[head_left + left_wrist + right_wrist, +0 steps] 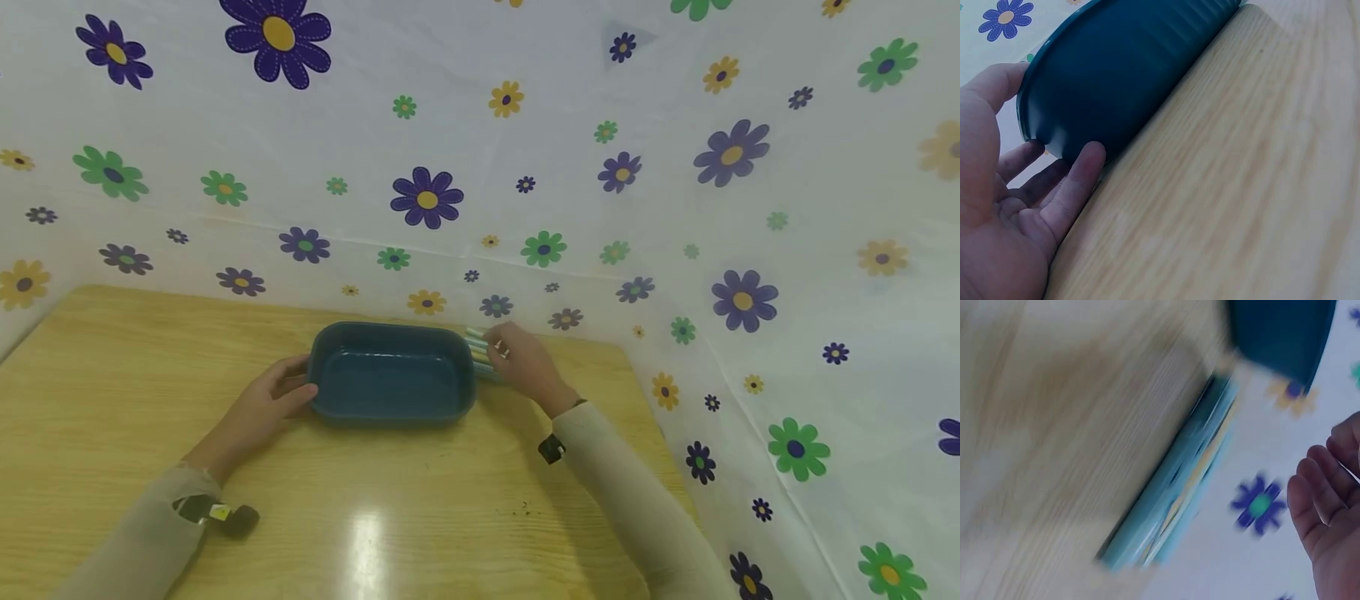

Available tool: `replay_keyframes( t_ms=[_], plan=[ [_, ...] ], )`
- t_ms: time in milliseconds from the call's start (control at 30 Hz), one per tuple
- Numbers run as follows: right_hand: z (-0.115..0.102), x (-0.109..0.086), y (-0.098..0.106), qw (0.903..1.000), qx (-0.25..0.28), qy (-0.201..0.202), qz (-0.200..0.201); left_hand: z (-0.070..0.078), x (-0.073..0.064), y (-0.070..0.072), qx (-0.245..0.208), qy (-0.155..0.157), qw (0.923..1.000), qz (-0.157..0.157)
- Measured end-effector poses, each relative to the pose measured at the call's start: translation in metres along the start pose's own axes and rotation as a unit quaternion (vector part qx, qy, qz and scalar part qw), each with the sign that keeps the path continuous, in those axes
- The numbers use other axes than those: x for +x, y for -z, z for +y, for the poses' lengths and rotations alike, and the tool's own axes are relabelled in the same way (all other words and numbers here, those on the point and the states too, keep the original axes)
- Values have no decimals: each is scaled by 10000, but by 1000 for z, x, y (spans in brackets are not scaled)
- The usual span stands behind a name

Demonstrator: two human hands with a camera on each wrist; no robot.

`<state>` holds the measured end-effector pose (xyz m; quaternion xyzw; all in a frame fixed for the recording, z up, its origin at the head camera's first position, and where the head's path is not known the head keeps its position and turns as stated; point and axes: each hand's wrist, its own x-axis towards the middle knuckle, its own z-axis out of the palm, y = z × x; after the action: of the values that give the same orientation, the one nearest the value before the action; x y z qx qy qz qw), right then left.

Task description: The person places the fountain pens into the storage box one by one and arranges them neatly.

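Observation:
A dark blue rectangular dish (392,383) sits on the wooden table, its hollow facing up with nothing in it. My left hand (262,404) touches its left end. Close up, the left wrist view has my left hand (1022,187) with one digit at the dish's rim and other fingertips against its outer wall (1110,69). Beyond the dish's right end lies a stack of slim pale blue and yellowish pieces (478,348); blur hides their kind. My right hand (528,362) hovers over these pieces (1169,481). In the right wrist view my right hand (1335,494) has loosely bent fingers, apart from them.
A white sheet with coloured flowers (487,150) hangs behind the table and along its right side. The wooden table top (375,500) extends in front of the dish. Small dark specks (525,508) lie on it at the right.

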<state>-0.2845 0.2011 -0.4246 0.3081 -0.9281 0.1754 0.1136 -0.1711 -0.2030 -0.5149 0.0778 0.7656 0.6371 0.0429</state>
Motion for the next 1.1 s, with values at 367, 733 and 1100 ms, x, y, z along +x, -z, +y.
replay_keyframes(
  t_ms=[367,733,1100],
  plan=[
    [-66,0,-8,9887,84,833,-1245,2,0,1,28,64,10000,-23],
    [-105,-7,-28,9633,-333,796,-2543,-1,0,1,-63,40,10000,-40],
    [-118,-4,-36,9490,-297,714,-3057,-1,1,1,-104,-5,9999,-97]
  ],
)
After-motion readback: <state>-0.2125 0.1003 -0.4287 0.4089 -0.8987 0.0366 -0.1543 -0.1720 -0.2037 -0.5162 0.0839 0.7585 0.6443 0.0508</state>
